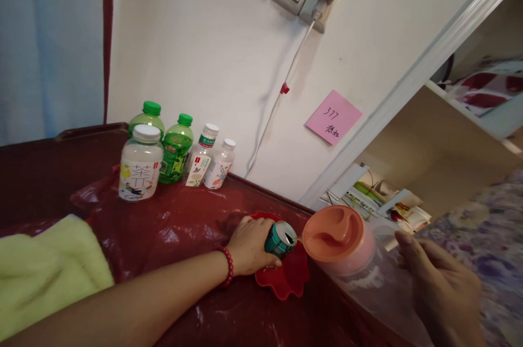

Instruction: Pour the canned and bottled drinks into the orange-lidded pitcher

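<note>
— Red plastic sheeting covers the table (pixel 171 227); what's lowest in the frame?

— At lower right, the right hand (pixel 443 287) is wrapped around a clear pitcher (pixel 368 281) with an orange lid (pixel 333 232), tipped toward centre. Just left, the left hand (pixel 251 246) is closed on a teal can (pixel 280 239), opened at the top, over a red dish (pixel 286 276).

— Anything poured?

— I see no stream; the can's contents are hidden.

— Farther back?

— A yellow towel (pixel 44 271) at left, then five capped bottles (pixel 174 153) by the wall, and a pink note (pixel 333 116).
</note>
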{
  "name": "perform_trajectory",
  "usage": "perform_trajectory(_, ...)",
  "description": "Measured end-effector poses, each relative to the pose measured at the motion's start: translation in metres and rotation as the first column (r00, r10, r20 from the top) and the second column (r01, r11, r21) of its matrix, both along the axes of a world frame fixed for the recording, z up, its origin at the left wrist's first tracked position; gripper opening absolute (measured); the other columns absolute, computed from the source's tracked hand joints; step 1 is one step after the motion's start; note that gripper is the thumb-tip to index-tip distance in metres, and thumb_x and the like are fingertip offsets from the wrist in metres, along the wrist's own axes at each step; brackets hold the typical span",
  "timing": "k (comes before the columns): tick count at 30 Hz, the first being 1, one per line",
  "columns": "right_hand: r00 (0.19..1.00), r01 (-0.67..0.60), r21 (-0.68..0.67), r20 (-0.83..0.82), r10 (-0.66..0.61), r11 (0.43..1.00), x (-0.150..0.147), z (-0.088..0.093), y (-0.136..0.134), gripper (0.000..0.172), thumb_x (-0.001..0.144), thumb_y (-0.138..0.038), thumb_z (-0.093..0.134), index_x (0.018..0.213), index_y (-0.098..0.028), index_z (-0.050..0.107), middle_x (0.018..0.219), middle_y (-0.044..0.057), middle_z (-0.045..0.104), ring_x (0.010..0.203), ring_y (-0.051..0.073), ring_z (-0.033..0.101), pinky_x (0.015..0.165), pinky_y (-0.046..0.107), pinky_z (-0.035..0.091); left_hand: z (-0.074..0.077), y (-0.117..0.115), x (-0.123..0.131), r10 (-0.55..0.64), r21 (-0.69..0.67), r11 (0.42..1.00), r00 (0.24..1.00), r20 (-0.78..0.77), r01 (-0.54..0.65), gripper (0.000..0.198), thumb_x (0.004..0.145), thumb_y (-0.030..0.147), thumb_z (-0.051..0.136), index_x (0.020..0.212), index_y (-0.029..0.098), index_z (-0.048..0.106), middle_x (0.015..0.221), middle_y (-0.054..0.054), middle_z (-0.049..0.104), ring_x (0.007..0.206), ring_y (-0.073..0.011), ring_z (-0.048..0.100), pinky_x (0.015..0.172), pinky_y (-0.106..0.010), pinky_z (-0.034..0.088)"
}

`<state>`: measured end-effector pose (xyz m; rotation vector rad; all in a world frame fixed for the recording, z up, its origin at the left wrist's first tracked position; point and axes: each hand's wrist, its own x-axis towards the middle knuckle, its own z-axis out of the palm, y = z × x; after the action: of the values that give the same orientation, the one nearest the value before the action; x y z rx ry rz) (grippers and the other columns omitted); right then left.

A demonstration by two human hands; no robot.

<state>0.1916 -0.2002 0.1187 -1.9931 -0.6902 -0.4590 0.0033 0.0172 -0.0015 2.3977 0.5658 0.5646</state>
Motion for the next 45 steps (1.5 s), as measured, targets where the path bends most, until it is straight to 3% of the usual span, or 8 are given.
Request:
perform_trajectory(20,0.999,0.021,-0.041,0.034,-0.02,0.999,-0.0087,0.0076,0.0017,0.046,0.078,-0.064,0.066,0.064,-0.02,0.063,0.058,-0.001,0.054,0.059,0.017,0.045,0.053,0.029,0.032,0.0024,-0.0006,-0.0012,-0.009,-0.007,1.0,1.0,-0.019,0.009,0.066,0.063,0.048,0.089,0.117,0.018,0.064,0.118,-0.01,0.072,0.113,-0.0341,0.065,0.105,-0.051,0.042)
perform_trajectory(45,0.997,0.023,-0.066,0.068,-0.018,0.998,-0.0053,0.0066,0.0036,0.053,0.078,-0.072,0.063,0.066,-0.021,0.063,0.059,-0.001,0.053,0.06,0.017,0.044,0.053,0.029,0.029,0.0014,0.0001,0.0002,-0.009,-0.001,1.0,1.0,-0.013,0.009,0.066,0.063,0.049,0.089,0.117,0.018,0.064,0.117,-0.01,0.072,0.112,-0.034,0.065,0.105,-0.051,0.042)
